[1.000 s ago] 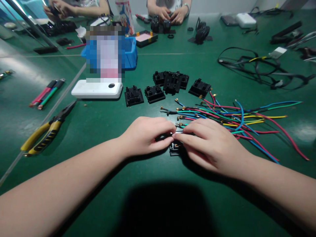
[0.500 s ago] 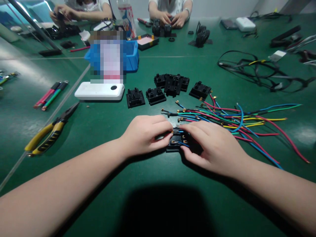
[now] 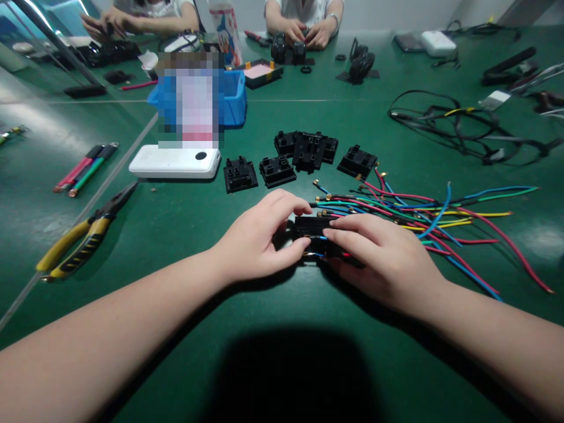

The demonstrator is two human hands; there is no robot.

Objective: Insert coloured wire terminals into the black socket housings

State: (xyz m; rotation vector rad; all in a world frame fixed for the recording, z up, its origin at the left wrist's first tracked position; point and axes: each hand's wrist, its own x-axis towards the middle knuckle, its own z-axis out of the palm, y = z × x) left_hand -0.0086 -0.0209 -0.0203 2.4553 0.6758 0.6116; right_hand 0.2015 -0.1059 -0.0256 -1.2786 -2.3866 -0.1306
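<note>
Dead centre on the green table (image 3: 259, 308), black block (image 3: 312, 225) is between both hands, blue lead (image 3: 316, 238) showing on its 6 o'clock side; flat or tipped, can't tell. Left hand (image 3: 255, 232): thumb and forefinger parted wide in a C round the block's 9 o'clock end, thumb at the near side, forefinger reaching past the far edge — whether it grips, can't tell. Right hand (image 3: 383, 252): fingers close together, holding the 3 o'clock end, thumb hidden. Doing this well, in my judgement: brace the block with the left, work the lead along its own line, never sideways — thin metal ends would likely bend. Block looks like hard plastic, boxy, dark, ridged on top. Wires (image 3: 480, 236), 2 to 3 o'clock: slim, smooth-coated, red/blue/green/yellow, brassy tips, loosely tangled, probably springy. Modules (image 3: 307, 150), 10 round to 1: matte black, squarish bases, upright prongs, some overlapping at 12. White slab (image 3: 165, 163) at 10: smooth, rounded ends, dark oval spot. Pliers (image 3: 100, 226) at 9: dark tapered nose, yellow-and-black grips.
</note>
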